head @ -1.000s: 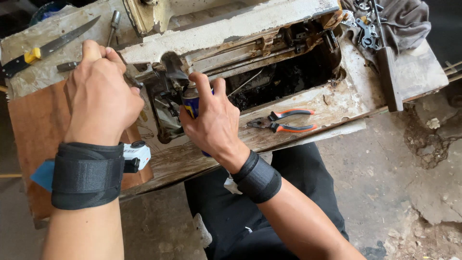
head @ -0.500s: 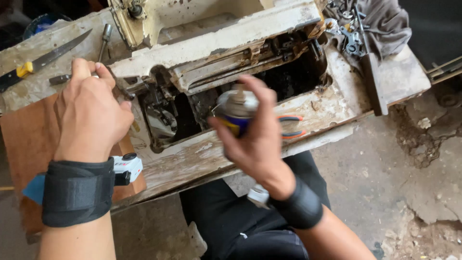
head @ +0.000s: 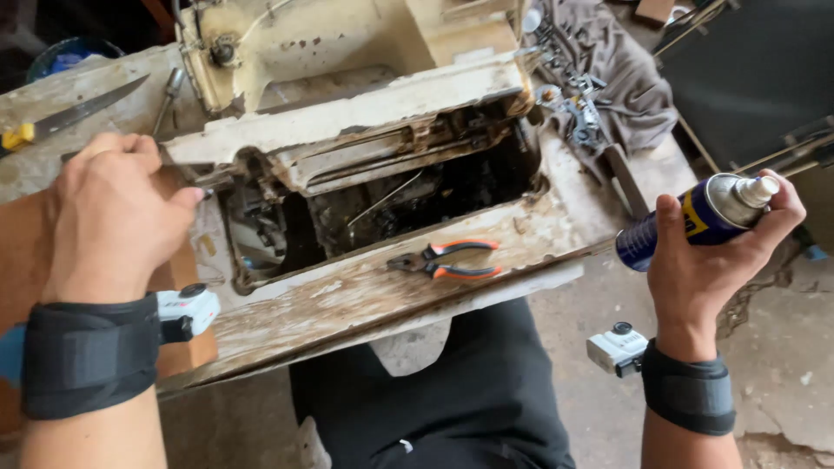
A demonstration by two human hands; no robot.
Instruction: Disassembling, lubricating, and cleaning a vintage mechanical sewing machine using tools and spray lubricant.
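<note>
Worn bench: my left hand gripped a tool at the machine; right hand clutched the can, lower right, mid-lubrication; re-aiming seemed next.

Cracked concrete floor, daylit

My right hand grips a blue spray can; left hand holds, I think, a tool at the sewing machine.
</note>
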